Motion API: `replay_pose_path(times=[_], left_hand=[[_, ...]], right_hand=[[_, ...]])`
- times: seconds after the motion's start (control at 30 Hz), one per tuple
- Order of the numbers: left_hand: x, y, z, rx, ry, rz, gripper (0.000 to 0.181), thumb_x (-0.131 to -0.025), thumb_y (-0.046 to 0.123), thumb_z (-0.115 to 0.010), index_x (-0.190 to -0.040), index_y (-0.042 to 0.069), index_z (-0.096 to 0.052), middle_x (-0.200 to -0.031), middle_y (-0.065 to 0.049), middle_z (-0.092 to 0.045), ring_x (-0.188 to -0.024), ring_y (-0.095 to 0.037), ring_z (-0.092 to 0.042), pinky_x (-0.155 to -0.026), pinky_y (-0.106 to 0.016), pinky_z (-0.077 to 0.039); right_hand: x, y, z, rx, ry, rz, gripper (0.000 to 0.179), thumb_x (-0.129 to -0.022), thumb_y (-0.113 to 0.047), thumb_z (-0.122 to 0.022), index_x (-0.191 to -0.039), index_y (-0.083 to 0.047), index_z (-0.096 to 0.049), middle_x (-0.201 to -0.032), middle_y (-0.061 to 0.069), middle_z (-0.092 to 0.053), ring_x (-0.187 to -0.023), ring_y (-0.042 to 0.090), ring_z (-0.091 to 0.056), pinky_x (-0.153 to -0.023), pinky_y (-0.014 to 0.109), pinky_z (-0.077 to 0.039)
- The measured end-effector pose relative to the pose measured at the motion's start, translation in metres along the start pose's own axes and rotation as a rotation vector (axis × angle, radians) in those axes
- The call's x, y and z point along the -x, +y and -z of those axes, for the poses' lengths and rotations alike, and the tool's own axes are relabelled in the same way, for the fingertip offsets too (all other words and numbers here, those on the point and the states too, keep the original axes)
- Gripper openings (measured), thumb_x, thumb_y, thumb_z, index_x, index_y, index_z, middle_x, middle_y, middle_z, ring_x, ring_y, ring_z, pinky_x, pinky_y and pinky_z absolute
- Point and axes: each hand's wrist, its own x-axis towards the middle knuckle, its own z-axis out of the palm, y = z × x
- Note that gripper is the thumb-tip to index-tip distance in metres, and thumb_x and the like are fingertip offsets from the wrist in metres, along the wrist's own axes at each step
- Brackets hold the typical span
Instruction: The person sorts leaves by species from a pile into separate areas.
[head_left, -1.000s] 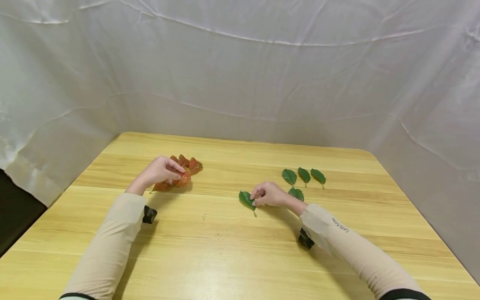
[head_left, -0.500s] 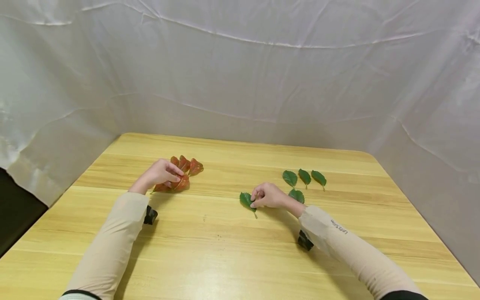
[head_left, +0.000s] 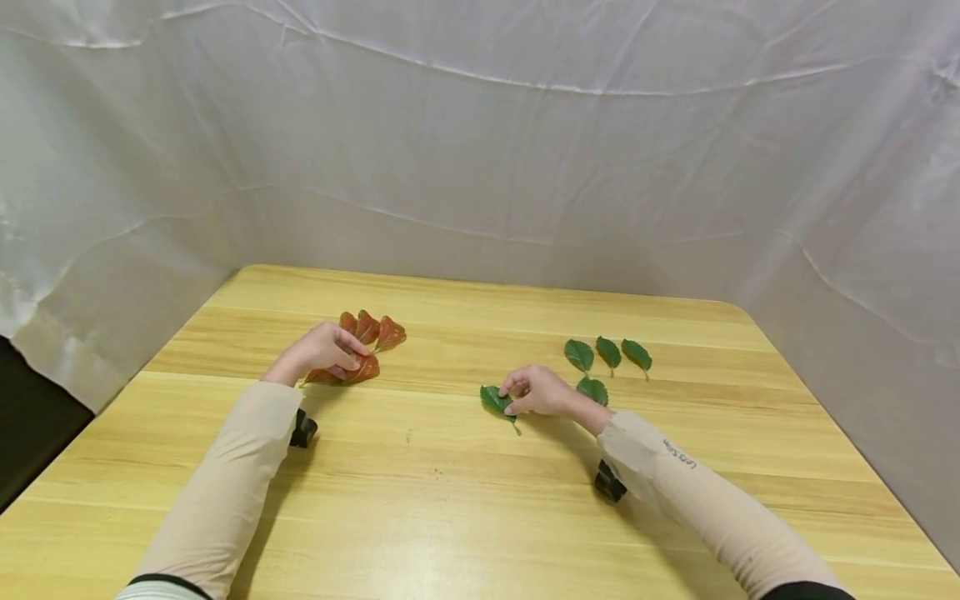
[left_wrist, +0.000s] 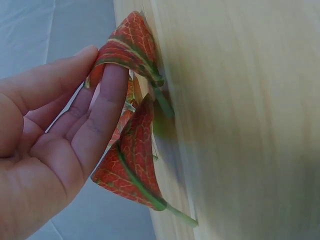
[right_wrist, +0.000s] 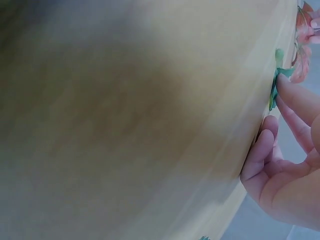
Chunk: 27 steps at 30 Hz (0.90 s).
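Observation:
At the left of the head view, my left hand [head_left: 322, 350] is over red leaves and holds one red leaf [head_left: 365, 369] by its edge. The left wrist view shows that leaf [left_wrist: 131, 47] pinched between thumb and finger, its blade bent and its stem close to the tabletop. Below it is a second red leaf [left_wrist: 132, 162] with a green midrib. Right of centre, my right hand [head_left: 543, 390] pinches the side of a serrated green leaf [head_left: 492, 400] lying on the wood. In the right wrist view, a fingertip presses at that leaf [right_wrist: 274, 92], with other fingers curled near the tabletop.
Several red leaves [head_left: 391, 332] fan out beyond my left hand. Three green leaves [head_left: 608, 353] lie in a row at the right, with another green leaf [head_left: 592, 389] behind my right wrist. Pale cloth [head_left: 480, 167] hangs around the wooden table [head_left: 420, 517].
My left hand has come slightly nearer, drawing the red leaf a little away from the fanned ones. Under my right hand the green leaf has shifted slightly, its stem swinging a little right.

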Motion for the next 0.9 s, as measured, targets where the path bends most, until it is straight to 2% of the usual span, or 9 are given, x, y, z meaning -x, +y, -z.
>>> replay_pose_path(times=[0.17, 0.33, 0.43, 0.6, 0.7, 0.9], left_hand=[[0.0, 0.0008, -0.0005, 0.011, -0.017, 0.009, 0.027, -0.08, -0.007, -0.059, -0.106, -0.015, -0.058, -0.079, -0.009, -0.061, -0.065, -0.015, -0.058, -0.064, -0.034, -0.052], [0.0003, 0.0024, -0.0007, -0.001, -0.023, 0.023, 0.026, -0.081, -0.007, -0.059, -0.106, -0.014, -0.058, -0.084, -0.014, -0.059, -0.067, -0.017, -0.059, -0.066, -0.035, -0.052], [-0.0004, 0.002, -0.001, -0.001, -0.02, 0.029, 0.026, -0.08, -0.008, -0.059, -0.105, -0.014, -0.058, -0.08, -0.013, -0.059, -0.065, -0.016, -0.059, -0.065, -0.034, -0.052], [-0.0015, 0.0009, -0.002, 0.003, -0.016, 0.029, 0.026, -0.079, -0.009, -0.06, -0.104, -0.015, -0.059, -0.072, -0.007, -0.058, -0.062, -0.013, -0.057, -0.062, -0.033, -0.052], [-0.0018, 0.0008, -0.0024, 0.001, -0.017, 0.031, 0.026, -0.079, -0.009, -0.059, -0.104, -0.015, -0.059, -0.071, -0.006, -0.058, -0.061, -0.013, -0.057, -0.062, -0.033, -0.052], [-0.0016, 0.0012, -0.0029, -0.001, -0.019, 0.036, 0.025, -0.079, -0.009, -0.059, -0.104, -0.015, -0.058, -0.071, -0.007, -0.057, -0.061, -0.014, -0.056, -0.062, -0.033, -0.052]], right_hand=[[0.0024, -0.0015, 0.0013, -0.015, -0.009, 0.01, 0.021, -0.075, -0.001, -0.069, -0.095, -0.002, -0.067, -0.099, 0.011, -0.061, -0.092, 0.025, -0.055, -0.078, 0.035, -0.047], [0.0036, -0.002, 0.0023, -0.036, -0.02, 0.024, 0.02, -0.076, 0.003, -0.066, -0.096, 0.0, -0.068, -0.106, 0.015, -0.061, -0.095, 0.029, -0.055, -0.079, 0.037, -0.047], [0.0034, -0.0001, 0.0018, -0.027, -0.02, 0.053, 0.018, -0.078, 0.003, -0.064, -0.095, 0.001, -0.068, -0.105, 0.015, -0.062, -0.094, 0.026, -0.055, -0.078, 0.035, -0.047], [0.0026, 0.0025, -0.0001, -0.037, -0.026, 0.093, 0.016, -0.08, -0.008, -0.067, -0.093, 0.0, -0.069, -0.099, 0.011, -0.064, -0.089, 0.021, -0.055, -0.077, 0.034, -0.047], [0.0022, 0.0028, -0.001, -0.026, -0.027, 0.088, 0.017, -0.076, -0.012, -0.071, -0.09, -0.002, -0.069, -0.098, 0.009, -0.064, -0.088, 0.019, -0.054, -0.077, 0.034, -0.047], [0.0032, 0.0011, -0.0015, 0.003, -0.023, 0.062, 0.015, -0.073, -0.007, -0.073, -0.087, -0.002, -0.067, -0.091, 0.005, -0.062, -0.085, 0.019, -0.051, -0.076, 0.034, -0.045]])
